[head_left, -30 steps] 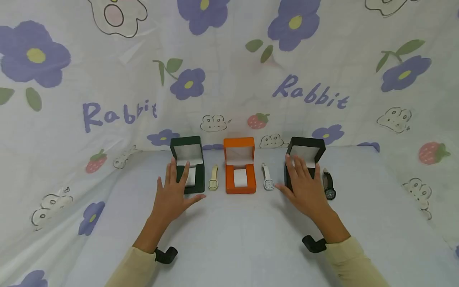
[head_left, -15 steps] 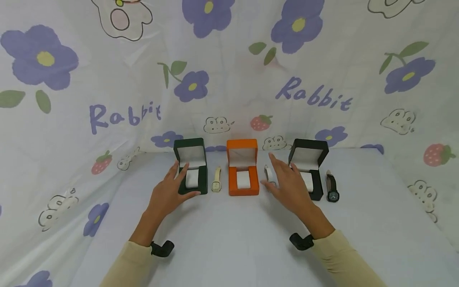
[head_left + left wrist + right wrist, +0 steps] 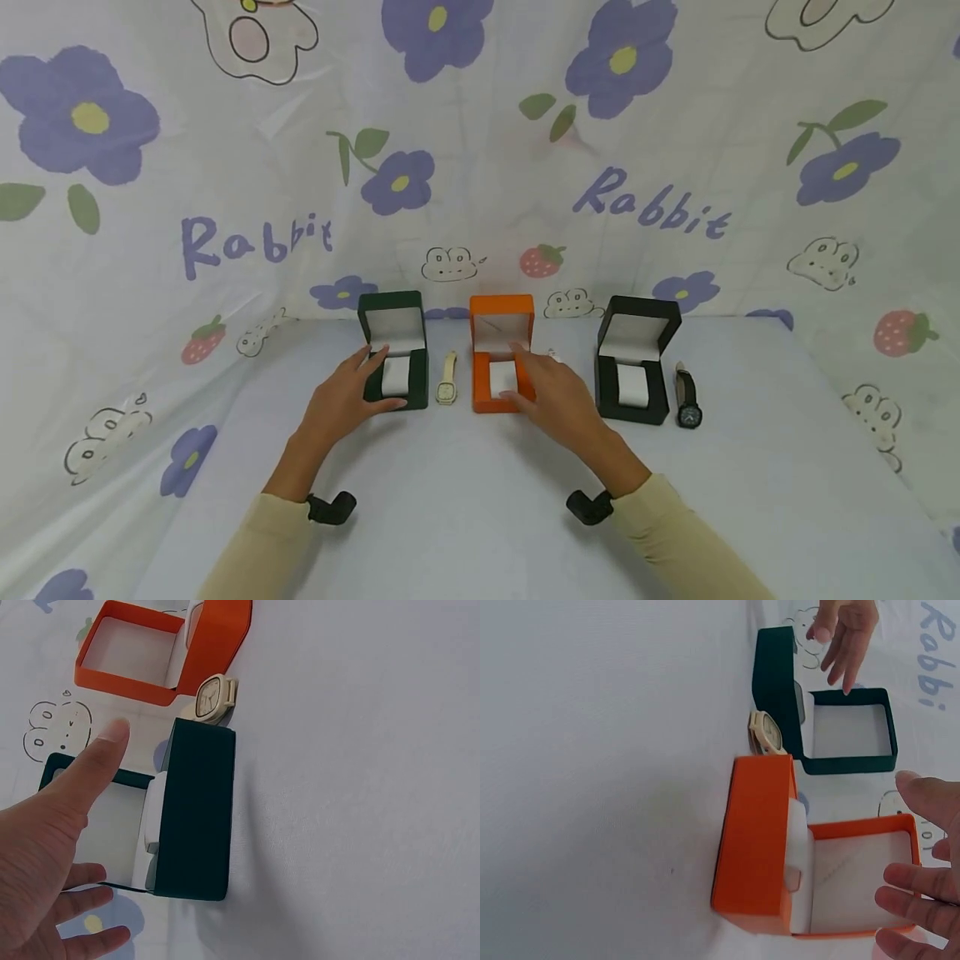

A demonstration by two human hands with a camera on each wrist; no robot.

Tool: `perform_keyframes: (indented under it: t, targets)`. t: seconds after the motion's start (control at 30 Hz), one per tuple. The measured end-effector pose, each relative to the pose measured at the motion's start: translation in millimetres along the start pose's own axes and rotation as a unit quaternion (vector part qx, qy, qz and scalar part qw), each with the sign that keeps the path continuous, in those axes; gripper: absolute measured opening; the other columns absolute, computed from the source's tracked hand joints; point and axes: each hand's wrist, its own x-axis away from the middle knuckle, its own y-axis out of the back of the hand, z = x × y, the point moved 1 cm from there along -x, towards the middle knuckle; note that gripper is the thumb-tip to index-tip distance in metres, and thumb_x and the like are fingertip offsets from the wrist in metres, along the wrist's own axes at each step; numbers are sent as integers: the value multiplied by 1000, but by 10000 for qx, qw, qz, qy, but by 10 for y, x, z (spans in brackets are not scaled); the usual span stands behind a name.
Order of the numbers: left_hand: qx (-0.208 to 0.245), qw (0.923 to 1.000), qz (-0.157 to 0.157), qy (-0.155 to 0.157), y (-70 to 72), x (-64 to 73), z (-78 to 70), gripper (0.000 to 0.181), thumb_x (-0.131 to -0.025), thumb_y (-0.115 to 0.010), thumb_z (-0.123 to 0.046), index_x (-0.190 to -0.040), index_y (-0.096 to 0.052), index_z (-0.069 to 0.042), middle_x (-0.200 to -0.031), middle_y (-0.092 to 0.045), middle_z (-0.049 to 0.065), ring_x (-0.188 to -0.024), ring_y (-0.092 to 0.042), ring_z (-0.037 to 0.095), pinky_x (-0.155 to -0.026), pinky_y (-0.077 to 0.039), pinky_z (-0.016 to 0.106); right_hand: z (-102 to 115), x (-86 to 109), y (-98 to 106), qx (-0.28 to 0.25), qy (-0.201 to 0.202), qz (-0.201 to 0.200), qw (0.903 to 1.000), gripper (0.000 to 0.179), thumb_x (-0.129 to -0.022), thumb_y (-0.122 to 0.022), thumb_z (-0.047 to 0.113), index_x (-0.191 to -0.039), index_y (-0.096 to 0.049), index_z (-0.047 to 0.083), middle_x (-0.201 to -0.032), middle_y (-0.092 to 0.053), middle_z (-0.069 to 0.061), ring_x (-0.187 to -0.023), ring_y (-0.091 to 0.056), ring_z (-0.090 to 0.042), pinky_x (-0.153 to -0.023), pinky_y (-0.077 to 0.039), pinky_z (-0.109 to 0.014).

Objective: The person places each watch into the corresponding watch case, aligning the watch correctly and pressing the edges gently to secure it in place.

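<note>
In the head view my left hand (image 3: 337,408) hovers by the left side of a green watch box (image 3: 417,392), thumb and fingers apart around its near part. My right hand (image 3: 562,404) hangs above an orange watch box (image 3: 482,404), fingers extended and holding nothing. Both boxes have raised lids and white cushions inside. Between them lies a cream-coloured watch (image 3: 446,390). A white watch shows just its strap end (image 3: 553,355) behind my right hand. The left wrist view shows my thumb (image 3: 94,765) in front of the green box (image 3: 196,817).
To the right stands a black watch box (image 3: 611,408), lid up, with a white cushion inside. A black watch (image 3: 687,404) lies beside it. Behind the row rises a patterned cloth (image 3: 480,183), and a white cloth (image 3: 480,517) covers the table.
My right hand has moved left, from above the black box past the white watch to the orange box. The left hand stays by the green box, its fingers drawn closer together.
</note>
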Motion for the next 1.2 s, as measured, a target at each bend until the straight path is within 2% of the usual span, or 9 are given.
perform_keyframes:
  t: [0.13, 0.33, 0.5, 0.67, 0.77, 0.9, 1.03, 1.2]
  targets:
    - [-8, 10000, 76, -19, -2, -34, 45, 95, -81, -79, -58, -157, -41, -15, -157, -38, 24, -138, -44, 46, -98, -51, 61, 60, -72, -71, -100, 89, 95, 9999, 68, -91, -78, 36, -148, -51, 11, -138, -63, -11, -124, -60, -32, -106, -48, -53]
    - [178, 9996, 186, -95, -36, -64, 86, 91, -81, -82, -52, -155, -44, -13, -156, -40, 25, -138, -44, 46, -100, -49, 62, 134, -175, -187, 37, -3, 226, 9997, 61, -91, -78, 37, -144, -58, 15, -135, -65, -5, -121, -62, -27, -102, -52, -51]
    - [254, 9993, 227, -167, -69, -81, 122, 88, -82, -82, -48, -154, -46, -12, -156, -40, 25, -138, -43, 46, -101, -48, 63, 173, -240, -298, 41, -41, 333, 9994, 63, -90, -80, 35, -144, -58, 12, -137, -64, -5, -122, -62, -27, -102, -53, -44]
    - [304, 9989, 288, -198, -73, -101, 150, 86, -83, -82, -46, -154, -46, -12, -156, -40, 24, -139, -42, 45, -104, -45, 63, 243, -297, -384, -29, -103, 458, 9989, 65, -90, -79, 37, -145, -56, 10, -138, -63, -8, -124, -60, -27, -101, -54, -43]
    - [361, 9985, 357, -194, -62, -110, 164, 86, -83, -83, -45, -154, -46, -12, -155, -41, 24, -140, -41, 45, -106, -44, 63, 298, -341, -447, 49, -6, 508, 9987, 64, -91, -78, 38, -144, -57, 9, -137, -63, -9, -125, -60, -27, -103, -53, -42]
    - [410, 9977, 508, -199, -68, -133, 186, 85, -84, -82, -44, -154, -45, -13, -155, -41, 23, -141, -40, 44, -107, -42, 63, 388, -381, -500, 76, 155, 525, 9985, 64, -91, -78, 37, -144, -57, 10, -137, -64, -8, -126, -60, -27, -104, -52, -41]
    - [445, 9963, 720, -146, -76, -168, 197, 84, -86, -81, -41, -155, -43, -14, -156, -39, 22, -142, -38, 44, -110, -40, 63, 494, -404, -523, -94, 90, 648, 9978, 63, -91, -78, 33, -145, -56, 10, -138, -63, -9, -126, -60, -27, -101, -54, -41]
    - [469, 9951, 855, -140, -75, -207, 219, 83, -86, -83, -38, -155, -44, -14, -155, -41, 22, -142, -39, 43, -112, -38, 61, 606, -456, -583, -8, -58, 923, 9957, 64, -93, -76, 35, -146, -54, 8, -139, -62, -11, -126, -60, -26, -101, -54, -39]
